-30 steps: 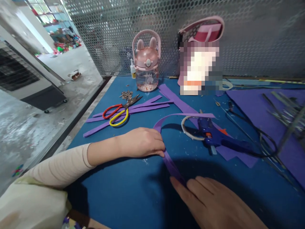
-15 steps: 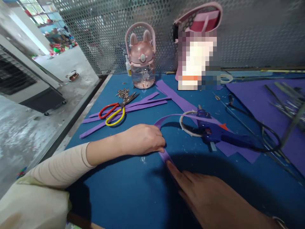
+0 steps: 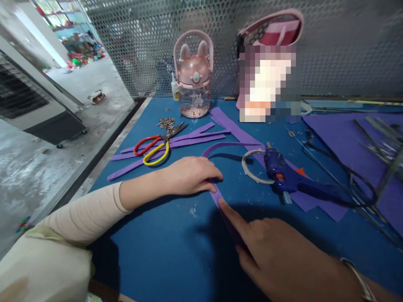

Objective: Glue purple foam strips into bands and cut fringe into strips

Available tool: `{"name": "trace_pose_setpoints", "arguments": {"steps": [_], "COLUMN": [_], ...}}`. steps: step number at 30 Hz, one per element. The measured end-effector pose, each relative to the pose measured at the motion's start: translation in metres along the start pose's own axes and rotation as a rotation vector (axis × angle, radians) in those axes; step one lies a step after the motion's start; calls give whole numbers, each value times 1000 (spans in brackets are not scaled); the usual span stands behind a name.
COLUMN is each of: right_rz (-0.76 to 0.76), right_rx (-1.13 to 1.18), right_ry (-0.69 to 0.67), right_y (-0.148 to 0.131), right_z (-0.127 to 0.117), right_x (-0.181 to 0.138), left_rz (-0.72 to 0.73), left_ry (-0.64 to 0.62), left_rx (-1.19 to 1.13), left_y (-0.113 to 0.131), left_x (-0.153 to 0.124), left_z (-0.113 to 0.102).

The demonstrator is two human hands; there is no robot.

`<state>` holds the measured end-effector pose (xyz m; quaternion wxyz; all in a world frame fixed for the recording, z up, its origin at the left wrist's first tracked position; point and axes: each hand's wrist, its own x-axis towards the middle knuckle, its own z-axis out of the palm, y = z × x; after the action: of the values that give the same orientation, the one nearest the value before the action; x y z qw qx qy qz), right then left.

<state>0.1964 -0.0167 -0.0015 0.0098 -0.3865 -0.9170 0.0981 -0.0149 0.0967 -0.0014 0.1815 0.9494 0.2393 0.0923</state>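
Observation:
A long purple foam strip (image 3: 215, 193) lies on the blue table (image 3: 163, 243) and loops back toward the glue gun. My left hand (image 3: 189, 174) rests on the strip with its fingers curled and pinching it down. My right hand (image 3: 277, 256) reaches in from the lower right. Its index finger is stretched out and its tip presses on the strip just below my left hand. Nothing is held in the right hand.
A blue glue gun (image 3: 283, 176) with a black cord lies to the right, beside a white tape ring (image 3: 250, 170). Red and yellow scissors (image 3: 154, 147) lie on more purple strips. A pink bottle (image 3: 193, 84), a pink bag (image 3: 270, 33) and a purple sheet (image 3: 343, 138) stand behind.
My right hand has slid up along the strip until its index fingertip is close to my left hand. The strip's loop has shifted slightly. My left hand has stayed in place.

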Motion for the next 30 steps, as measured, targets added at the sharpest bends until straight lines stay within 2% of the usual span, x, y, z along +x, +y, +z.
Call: {"name": "trace_pose_setpoints", "arguments": {"steps": [3, 6, 8, 14, 16, 20, 22, 26, 30], "right_rz": [12, 64, 105, 145, 175, 218, 177, 31, 3], "right_rx": [-51, 33, 81, 5, 22, -59, -128, -136, -60], "right_ry": [14, 6, -17, -69, 2, 276, 338, 301, 251], "right_y": [-3, -4, -4, -5, -6, -15, -22, -32, -33], "right_z": [0, 2, 2, -2, 1, 11, 15, 19, 16], "right_x": [2, 1, 2, 7, -1, -28, -39, -50, -52], "left_rz": [59, 96, 104, 88, 90, 137, 179, 219, 164], "left_ry": [40, 63, 68, 82, 81, 55, 25, -49, -22], "left_rx": [-18, -60, -71, -47, -40, -80, -96, -53, -31], "left_y": [-14, -23, -24, -22, -21, -10, 1, 15, 2], "left_x": [-1, -2, -1, -2, -2, -1, -2, -6, -11], "left_z": [-5, -7, -6, -5, -5, -2, 1, 4, 1]}}
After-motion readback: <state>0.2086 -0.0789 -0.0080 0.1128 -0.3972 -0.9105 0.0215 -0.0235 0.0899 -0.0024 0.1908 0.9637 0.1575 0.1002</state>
